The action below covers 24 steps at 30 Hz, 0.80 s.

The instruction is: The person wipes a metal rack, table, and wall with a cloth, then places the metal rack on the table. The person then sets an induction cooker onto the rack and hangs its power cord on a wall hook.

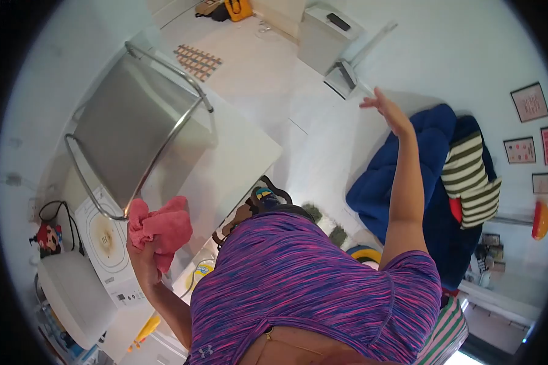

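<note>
My left hand [141,258] is closed on a crumpled pink cloth [167,228]. The cloth lies at the lower end of a chrome tube frame [172,131], and appears to touch it. That frame surrounds a grey panel [125,115] over a white surface [237,143]. Out to the right, my right hand [388,112] is raised with its fingers spread and nothing in it. Below the left hand is a white induction cooktop [103,237] with a brown stain on its ring.
A blue cushioned seat [402,158] with a striped pillow [472,176] stands at the right. At the top are a white bin [326,39], a dustpan [342,79] and a checked mat [198,62]. A black cable [73,222] runs by the cooktop.
</note>
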Each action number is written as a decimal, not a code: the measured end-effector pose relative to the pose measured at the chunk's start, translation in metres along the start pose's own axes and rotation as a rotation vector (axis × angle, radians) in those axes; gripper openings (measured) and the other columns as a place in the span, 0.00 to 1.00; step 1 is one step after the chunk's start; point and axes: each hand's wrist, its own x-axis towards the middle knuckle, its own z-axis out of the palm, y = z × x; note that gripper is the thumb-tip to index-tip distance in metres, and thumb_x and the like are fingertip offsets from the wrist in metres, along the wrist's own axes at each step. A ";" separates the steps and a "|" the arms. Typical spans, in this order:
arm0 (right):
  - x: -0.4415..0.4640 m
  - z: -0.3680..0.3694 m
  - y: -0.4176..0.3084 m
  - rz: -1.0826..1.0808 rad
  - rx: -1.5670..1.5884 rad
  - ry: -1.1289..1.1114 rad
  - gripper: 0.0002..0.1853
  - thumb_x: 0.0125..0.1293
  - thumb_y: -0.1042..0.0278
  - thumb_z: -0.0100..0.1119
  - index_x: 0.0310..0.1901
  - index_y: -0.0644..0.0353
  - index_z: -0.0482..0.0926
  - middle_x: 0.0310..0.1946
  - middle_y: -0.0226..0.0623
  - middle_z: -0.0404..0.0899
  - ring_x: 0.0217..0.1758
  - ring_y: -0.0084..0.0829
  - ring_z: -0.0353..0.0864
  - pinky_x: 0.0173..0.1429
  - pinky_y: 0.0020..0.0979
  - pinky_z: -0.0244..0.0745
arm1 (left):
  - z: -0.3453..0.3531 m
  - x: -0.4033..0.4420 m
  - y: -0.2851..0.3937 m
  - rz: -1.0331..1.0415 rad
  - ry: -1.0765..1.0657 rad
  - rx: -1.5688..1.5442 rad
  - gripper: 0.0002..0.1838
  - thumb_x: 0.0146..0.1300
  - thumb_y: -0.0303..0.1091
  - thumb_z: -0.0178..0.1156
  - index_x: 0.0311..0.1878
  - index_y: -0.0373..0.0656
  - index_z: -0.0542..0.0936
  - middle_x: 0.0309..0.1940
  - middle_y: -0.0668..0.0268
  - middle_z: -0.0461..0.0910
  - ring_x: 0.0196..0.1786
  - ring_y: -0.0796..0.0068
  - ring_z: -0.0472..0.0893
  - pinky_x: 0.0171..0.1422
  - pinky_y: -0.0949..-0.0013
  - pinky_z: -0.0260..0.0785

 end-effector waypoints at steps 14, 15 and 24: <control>-0.035 0.005 -0.066 -0.179 0.517 -0.262 0.43 0.64 0.30 0.19 0.56 0.63 0.70 0.59 0.41 0.68 0.67 0.36 0.57 0.71 0.38 0.42 | 0.002 -0.015 0.004 0.035 0.047 -0.036 0.36 0.43 0.28 0.60 0.61 0.35 0.63 0.49 0.59 0.72 0.50 0.69 0.74 0.55 0.70 0.66; -0.038 0.007 -0.069 -0.180 0.514 -0.269 0.43 0.64 0.30 0.19 0.56 0.63 0.70 0.59 0.41 0.68 0.67 0.36 0.57 0.71 0.38 0.42 | 0.000 -0.017 0.003 0.039 0.057 -0.047 0.36 0.44 0.28 0.60 0.61 0.35 0.62 0.49 0.59 0.72 0.50 0.69 0.74 0.56 0.69 0.65; 0.029 0.050 -0.005 -0.070 -0.314 0.131 0.36 0.63 0.38 0.41 0.63 0.59 0.60 0.65 0.46 0.56 0.70 0.48 0.50 0.67 0.52 0.45 | -0.002 -0.036 0.039 0.217 0.421 0.262 0.23 0.59 0.39 0.57 0.54 0.39 0.64 0.42 0.64 0.71 0.45 0.75 0.69 0.51 0.73 0.62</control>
